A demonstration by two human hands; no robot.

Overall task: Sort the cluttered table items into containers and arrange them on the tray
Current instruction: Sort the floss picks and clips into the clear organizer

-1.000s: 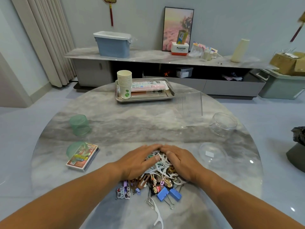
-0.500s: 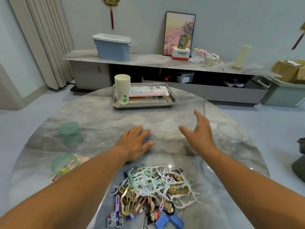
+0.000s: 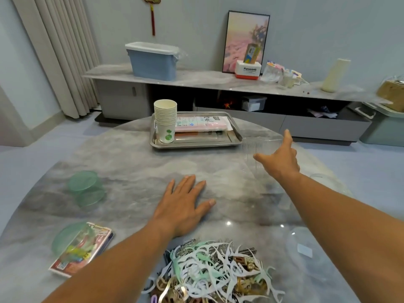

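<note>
The left hand (image 3: 183, 206) lies flat on the table (image 3: 131, 162), fingers straight, beyond the clutter pile (image 3: 214, 272), while the right hand (image 3: 281, 158), fingers spread, reaches at a clear box (image 3: 262, 154) (contact unclear) beside the tray (image 3: 196, 143).

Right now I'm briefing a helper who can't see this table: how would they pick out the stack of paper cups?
Start at the round marble table and find the steel tray at its far edge. The stack of paper cups stands upright in the tray's left end, beside the flat pink packet. It is the tray's only tall thing, cream, with a green tree printed on the bottom cup.
</note>
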